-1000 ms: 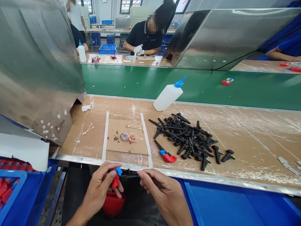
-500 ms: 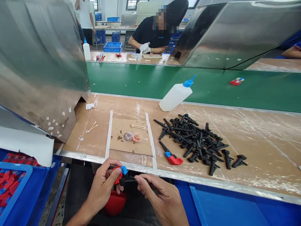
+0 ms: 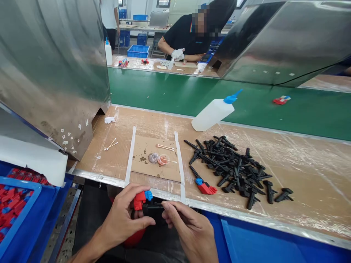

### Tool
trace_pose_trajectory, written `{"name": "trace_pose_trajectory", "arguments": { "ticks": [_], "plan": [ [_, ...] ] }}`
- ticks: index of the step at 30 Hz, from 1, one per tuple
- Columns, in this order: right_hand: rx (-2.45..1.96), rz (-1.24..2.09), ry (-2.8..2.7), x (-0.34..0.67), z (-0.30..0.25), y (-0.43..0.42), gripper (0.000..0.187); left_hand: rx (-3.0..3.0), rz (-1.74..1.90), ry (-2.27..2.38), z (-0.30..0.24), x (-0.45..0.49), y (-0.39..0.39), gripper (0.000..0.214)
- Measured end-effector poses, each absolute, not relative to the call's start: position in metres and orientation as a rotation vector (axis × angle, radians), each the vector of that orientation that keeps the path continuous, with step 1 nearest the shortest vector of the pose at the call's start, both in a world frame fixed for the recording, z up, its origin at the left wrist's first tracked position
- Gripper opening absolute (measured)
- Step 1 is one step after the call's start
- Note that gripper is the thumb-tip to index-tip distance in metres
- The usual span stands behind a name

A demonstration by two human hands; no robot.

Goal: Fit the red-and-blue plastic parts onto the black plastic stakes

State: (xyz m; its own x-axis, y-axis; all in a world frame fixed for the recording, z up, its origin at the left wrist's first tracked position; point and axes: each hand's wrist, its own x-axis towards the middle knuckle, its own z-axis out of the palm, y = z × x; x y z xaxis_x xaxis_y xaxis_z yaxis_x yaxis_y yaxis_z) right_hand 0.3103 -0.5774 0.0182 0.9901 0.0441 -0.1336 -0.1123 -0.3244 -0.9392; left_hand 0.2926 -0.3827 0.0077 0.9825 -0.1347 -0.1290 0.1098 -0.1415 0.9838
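My left hand (image 3: 120, 216) holds a small red-and-blue plastic toy part (image 3: 139, 199) in its fingers, just off the table's front edge. The thumb stands away from the part. My right hand (image 3: 193, 228) pinches one end of a black plastic piece (image 3: 154, 206) between thumb and fingers. The other end of that piece lies close under the red part; whether the two are joined I cannot tell. On the table, a black piece with a red-and-blue part (image 3: 207, 188) on its end lies beside a heap of similar black pieces (image 3: 233, 162).
A cardboard sheet (image 3: 142, 171) carries two small round dishes (image 3: 163, 159) and cotton swabs (image 3: 165, 147). Behind the heap, a white bottle (image 3: 212, 115) leans. A blue crate of red parts (image 3: 16, 204) stands at lower left. Across the green belt (image 3: 164, 87), a gloved co-worker (image 3: 183, 36) bends over a bench.
My left thumb has lifted off the red-and-blue part and stretched out below it, and the part has turned. My right hand keeps its pinch. The whole view has shifted slightly.
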Motion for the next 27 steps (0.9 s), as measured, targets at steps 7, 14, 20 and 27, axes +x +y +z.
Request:
{"name": "trace_pose_trajectory", "arguments": {
  "ticks": [7,14,20,27],
  "plan": [
    [-1.816,0.162,0.082,0.309,0.021,-0.572,0.035,1.862,-0.095,-0.229,0.009,0.294,-0.373,0.058],
    [-1.766,0.116,0.080,0.304,0.017,-0.568,0.030,1.902,-0.090,-0.275,0.007,0.296,-0.370,0.055],
    [-1.738,0.059,-0.146,0.303,0.012,-0.573,0.023,1.831,-0.103,-0.276,0.010,0.296,-0.367,0.056],
    [-1.849,-0.007,-0.286,0.296,0.010,-0.580,0.026,1.807,-0.201,-0.338,0.016,0.299,-0.363,0.054]
  ]
}}
